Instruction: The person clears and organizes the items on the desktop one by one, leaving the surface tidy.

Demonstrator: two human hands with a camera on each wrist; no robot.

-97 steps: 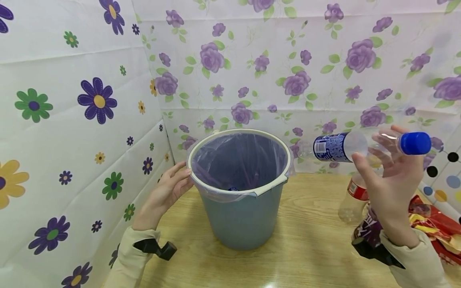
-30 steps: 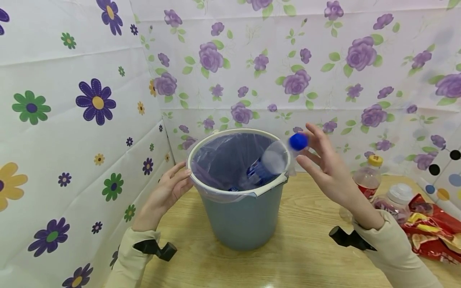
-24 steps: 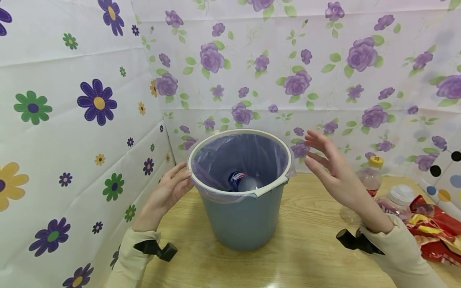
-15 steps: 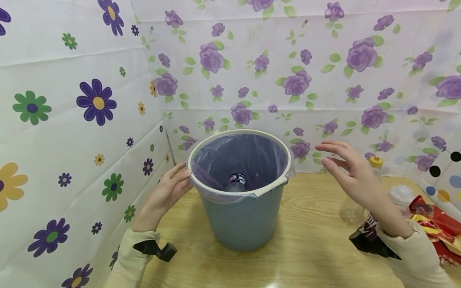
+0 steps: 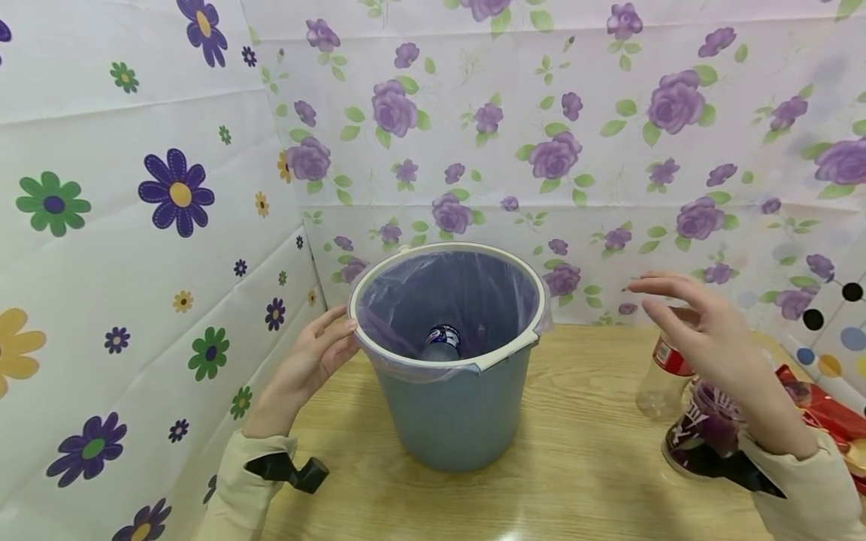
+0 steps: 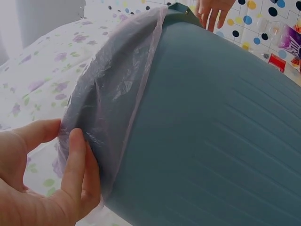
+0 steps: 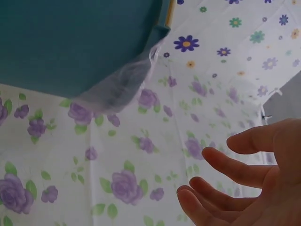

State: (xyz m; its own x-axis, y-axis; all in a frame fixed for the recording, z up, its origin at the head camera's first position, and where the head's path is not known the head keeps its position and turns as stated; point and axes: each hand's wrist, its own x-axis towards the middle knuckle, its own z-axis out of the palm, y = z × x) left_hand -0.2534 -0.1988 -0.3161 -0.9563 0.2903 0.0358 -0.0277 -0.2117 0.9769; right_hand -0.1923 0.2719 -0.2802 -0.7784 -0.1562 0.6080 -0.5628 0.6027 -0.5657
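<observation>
A blue-grey bucket (image 5: 453, 421) with a cream rim stands on the table, lined with a thin translucent plastic bag (image 6: 113, 94) folded over the edge. My left hand (image 5: 311, 368) grips the bucket's left rim, thumb on one side and fingers against the bag on the other. Inside the bucket, a clear plastic bottle (image 5: 443, 344) with a blue label shows only in part. My right hand (image 5: 720, 353) is in the air right of the bucket, fingers loosely bent with nothing between them. Below it are a red-labelled bottle (image 5: 666, 379) and a purple-labelled jar (image 5: 704, 432), both partly hidden.
Red snack packets (image 5: 828, 406) lie at the table's right side, partly behind the right forearm. Flower-printed cloth (image 5: 473, 135) hangs behind the wooden table (image 5: 575, 421) and along its left. Dotted cloth (image 5: 839, 338) is on the right.
The right hand brought the blue-capped bottle over the bucket and let it drop inside. It then moved back to the right, above the other bottle and jar. The left hand stayed at the rim.
</observation>
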